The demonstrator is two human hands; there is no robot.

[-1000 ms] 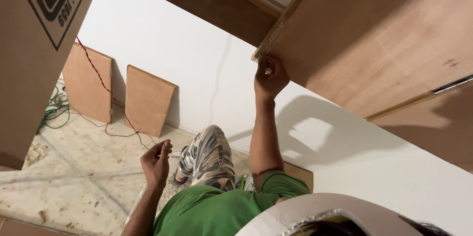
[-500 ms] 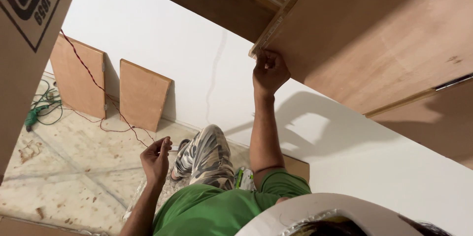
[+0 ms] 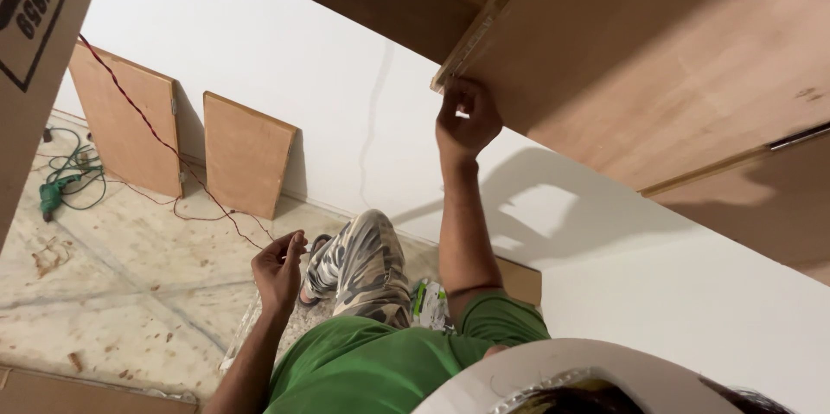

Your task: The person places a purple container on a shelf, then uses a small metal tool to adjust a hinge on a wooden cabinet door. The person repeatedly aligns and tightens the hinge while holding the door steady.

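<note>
Head view. The right hand [image 3: 467, 120] is raised, fingers pinched shut at the lower corner of the brown cabinet panel [image 3: 657, 60], likely on a small fitting too small to identify. The panel's edge strip [image 3: 467, 49] runs diagonally, upper right to lower left, ending at that hand. The left hand [image 3: 278, 269] hangs low over the floor [image 3: 112, 284], fingertips pinched; its contents cannot be told. Two boards [image 3: 246, 155] lean against the wall.
</note>
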